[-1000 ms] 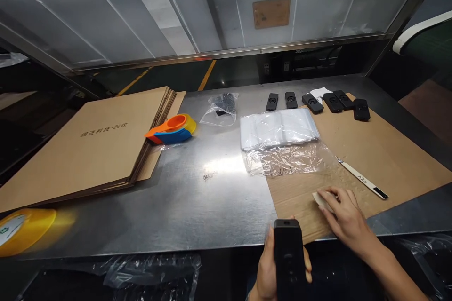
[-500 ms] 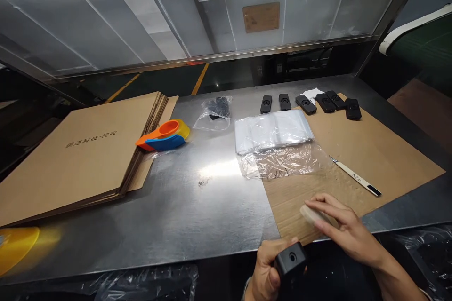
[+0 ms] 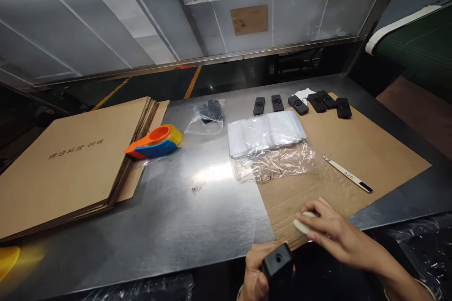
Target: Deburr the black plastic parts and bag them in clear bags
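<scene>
My left hand [image 3: 254, 270] is closed round a black box-shaped device [image 3: 278, 261] with a round hole in its end face, held just off the table's front edge. My right hand [image 3: 330, 225] pinches an off-white, rounded pad [image 3: 304, 222] between thumb and fingers, over the near edge of the cardboard sheet [image 3: 381, 150]. Its exact kind I cannot make out. Pad and device are apart. Beyond my right hand a craft knife [image 3: 348, 174] marked A26 lies on the cardboard. A stack of clear plastic bags [image 3: 266, 134] lies farther back.
Several similar black devices [image 3: 318, 102] lie along the back of the metal table [image 3: 208, 225], some by a white scrap [image 3: 304, 95]. At the left are a cardboard stack [image 3: 77, 150], an orange and blue tape dispenser [image 3: 155, 143] and a clear bag [image 3: 208, 115] with black items inside.
The whole view has shifted a little to the left. My right hand keeps the pad near the cardboard's edge, and its pale face shows more now. My left hand still holds the device.
</scene>
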### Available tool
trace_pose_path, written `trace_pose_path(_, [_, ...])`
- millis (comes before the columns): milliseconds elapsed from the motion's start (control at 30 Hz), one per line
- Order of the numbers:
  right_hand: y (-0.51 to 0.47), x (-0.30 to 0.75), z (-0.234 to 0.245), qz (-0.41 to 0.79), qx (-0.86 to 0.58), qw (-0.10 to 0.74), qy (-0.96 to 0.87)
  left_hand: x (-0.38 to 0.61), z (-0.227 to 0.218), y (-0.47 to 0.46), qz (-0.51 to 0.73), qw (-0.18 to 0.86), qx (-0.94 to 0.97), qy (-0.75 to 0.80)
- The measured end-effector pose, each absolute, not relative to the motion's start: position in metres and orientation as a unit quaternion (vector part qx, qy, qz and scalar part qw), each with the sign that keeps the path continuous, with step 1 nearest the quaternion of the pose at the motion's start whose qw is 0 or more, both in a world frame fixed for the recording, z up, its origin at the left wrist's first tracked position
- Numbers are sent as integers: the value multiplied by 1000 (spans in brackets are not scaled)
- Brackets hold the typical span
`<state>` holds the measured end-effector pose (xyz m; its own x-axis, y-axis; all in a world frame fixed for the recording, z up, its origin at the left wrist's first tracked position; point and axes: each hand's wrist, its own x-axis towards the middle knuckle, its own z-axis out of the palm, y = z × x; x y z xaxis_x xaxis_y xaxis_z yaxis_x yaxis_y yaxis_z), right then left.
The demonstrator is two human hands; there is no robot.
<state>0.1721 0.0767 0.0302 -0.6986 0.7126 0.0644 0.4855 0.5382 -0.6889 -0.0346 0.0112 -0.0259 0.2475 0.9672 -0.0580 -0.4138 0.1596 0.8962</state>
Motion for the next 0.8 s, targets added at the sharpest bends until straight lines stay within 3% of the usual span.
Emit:
trace_pose_path(200, [102,187,-40,162,-495,238,-820,-20,-27,17,547,768,109,316])
trace_pose_path(400, [95,180,-35,107,-537,261,-795,-17,-27,25,476,843,26,248])
trace_pose_path(533, [70,156,-8,212,-491,271,-800,-13,-26,23,465,833,20,298])
trace_pose_path(700, [52,130,-1,418,-461,284,-730,-1,-22,19,581,698,51,416])
trace_pose_path(800, [48,122,-1,518,-453,300,-661,5,-19,18,584,709,47,393])
